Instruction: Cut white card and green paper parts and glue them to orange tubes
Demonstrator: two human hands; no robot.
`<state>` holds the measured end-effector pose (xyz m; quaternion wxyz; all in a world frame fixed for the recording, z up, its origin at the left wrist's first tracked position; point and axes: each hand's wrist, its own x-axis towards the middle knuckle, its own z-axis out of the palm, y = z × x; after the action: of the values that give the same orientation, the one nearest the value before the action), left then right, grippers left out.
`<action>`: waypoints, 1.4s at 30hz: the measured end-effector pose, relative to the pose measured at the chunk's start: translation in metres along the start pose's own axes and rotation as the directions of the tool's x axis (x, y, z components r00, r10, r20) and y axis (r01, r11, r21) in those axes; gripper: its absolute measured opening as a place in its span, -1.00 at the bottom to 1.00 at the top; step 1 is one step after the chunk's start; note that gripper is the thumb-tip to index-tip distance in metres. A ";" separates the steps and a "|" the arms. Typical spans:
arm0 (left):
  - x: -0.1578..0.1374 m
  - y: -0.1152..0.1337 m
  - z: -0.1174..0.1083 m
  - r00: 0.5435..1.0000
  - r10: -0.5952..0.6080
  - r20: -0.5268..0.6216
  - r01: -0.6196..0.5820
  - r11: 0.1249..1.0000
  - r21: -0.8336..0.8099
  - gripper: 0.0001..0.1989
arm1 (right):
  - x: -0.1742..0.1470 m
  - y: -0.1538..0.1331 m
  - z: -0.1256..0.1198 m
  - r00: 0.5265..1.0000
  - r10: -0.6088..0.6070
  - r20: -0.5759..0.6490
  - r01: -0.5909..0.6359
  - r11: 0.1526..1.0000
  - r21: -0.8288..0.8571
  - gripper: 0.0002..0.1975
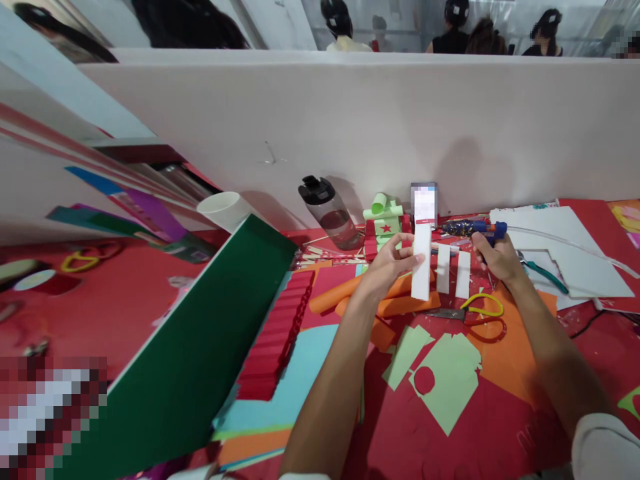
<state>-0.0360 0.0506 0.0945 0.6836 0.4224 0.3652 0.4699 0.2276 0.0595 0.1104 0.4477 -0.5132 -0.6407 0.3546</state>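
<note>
My left hand (393, 263) is closed on a white strip (421, 273) and holds it upright. My right hand (497, 257) grips a blue glue gun (470, 229) whose nozzle points left toward the strip's upper part; I cannot tell whether it touches. Two shorter white pieces (443, 269) stand or lie just right of the strip. Below them are scissors (463, 313) with one yellow and one red handle loop. Orange paper rolls (335, 293) lie under my left wrist. A green paper model with a red star (386, 229) is behind my left hand.
A phone (424, 200) leans at the wall (280, 113). Left of it stands a water bottle (333, 217). A large green board (185, 360) slants beside red corrugated paper (277, 337). Cut green paper (453, 383) lies in front; teal-handled pliers (547, 277) lie right of my right hand.
</note>
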 end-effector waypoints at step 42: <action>0.002 0.008 0.004 0.995 -0.020 -0.098 0.009 0.994 -0.110 -0.37 | -0.004 -0.007 -0.015 0.962 -0.023 0.274 0.048 0.995 -0.086 -0.52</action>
<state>-0.0340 0.0529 0.1030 0.6903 0.3579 0.3752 0.5046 0.2394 0.0540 0.1208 0.3377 -0.4679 -0.7209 0.3838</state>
